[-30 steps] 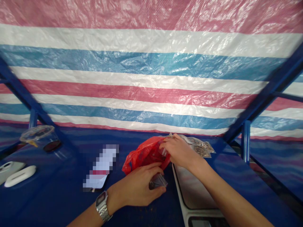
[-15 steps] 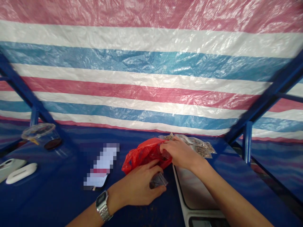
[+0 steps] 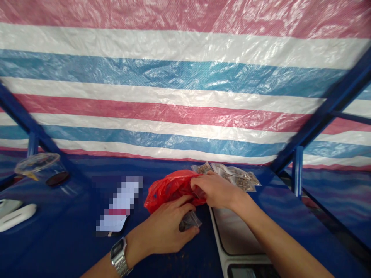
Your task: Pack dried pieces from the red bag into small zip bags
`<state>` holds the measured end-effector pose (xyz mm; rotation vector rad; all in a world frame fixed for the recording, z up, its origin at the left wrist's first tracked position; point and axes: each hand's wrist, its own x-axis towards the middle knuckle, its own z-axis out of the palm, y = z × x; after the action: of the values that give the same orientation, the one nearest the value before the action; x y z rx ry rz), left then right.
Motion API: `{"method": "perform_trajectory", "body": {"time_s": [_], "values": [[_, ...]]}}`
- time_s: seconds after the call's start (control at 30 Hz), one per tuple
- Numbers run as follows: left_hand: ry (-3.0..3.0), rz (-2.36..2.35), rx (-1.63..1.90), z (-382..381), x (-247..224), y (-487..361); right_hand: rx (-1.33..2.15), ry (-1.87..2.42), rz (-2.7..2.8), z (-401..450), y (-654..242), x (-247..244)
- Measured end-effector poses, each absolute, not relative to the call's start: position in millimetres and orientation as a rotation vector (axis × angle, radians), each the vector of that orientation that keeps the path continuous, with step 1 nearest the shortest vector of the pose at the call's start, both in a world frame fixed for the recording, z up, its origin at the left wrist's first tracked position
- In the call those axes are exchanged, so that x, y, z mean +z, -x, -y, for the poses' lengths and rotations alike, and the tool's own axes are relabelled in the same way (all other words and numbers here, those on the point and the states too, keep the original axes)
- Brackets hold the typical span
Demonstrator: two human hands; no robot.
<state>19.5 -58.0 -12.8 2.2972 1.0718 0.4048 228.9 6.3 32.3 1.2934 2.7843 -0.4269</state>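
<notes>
A crumpled red plastic bag lies on the blue table with its mouth facing my hands. My left hand curls around a small clear zip bag, held between thumb and fingers, while its upper fingers rest by the red bag's near edge. At the right side of the red bag's mouth, my right hand is closed, its fingertips reaching inside. What those fingertips hold is hidden. Behind the right hand lie several filled clear zip bags with brownish bits in them.
A flat scale with a display sits under my right forearm. To the left are a blurred-out phone, a clear plastic cup with dark contents and a white rounded case. A striped tarp and blue frame bars rise behind the table.
The whole view has shifted slightly, so things sit a little further left. Both hands keep nearly the same places at the red bag, and the zip bag stays in my left hand.
</notes>
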Motion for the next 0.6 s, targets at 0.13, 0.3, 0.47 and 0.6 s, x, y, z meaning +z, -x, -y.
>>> {"method": "perform_trajectory", "body": {"time_s": [0.13, 0.3, 0.47, 0.6], "values": [[-2.249, -1.108, 0.420, 58, -7, -21, -0.492, -1.306, -2.787, -10, -233, 34], [-2.072, -1.081, 0.731, 51, -5, -21, -0.759, -1.321, -2.898, -18, -248, 34], [-1.862, -1.043, 0.803, 43, -4, -16, -0.993, -1.304, -3.021, -25, -262, 38], [-1.806, -1.048, 0.777, 39, -5, -13, -1.155, -1.241, -3.048, -22, -264, 49]]}}
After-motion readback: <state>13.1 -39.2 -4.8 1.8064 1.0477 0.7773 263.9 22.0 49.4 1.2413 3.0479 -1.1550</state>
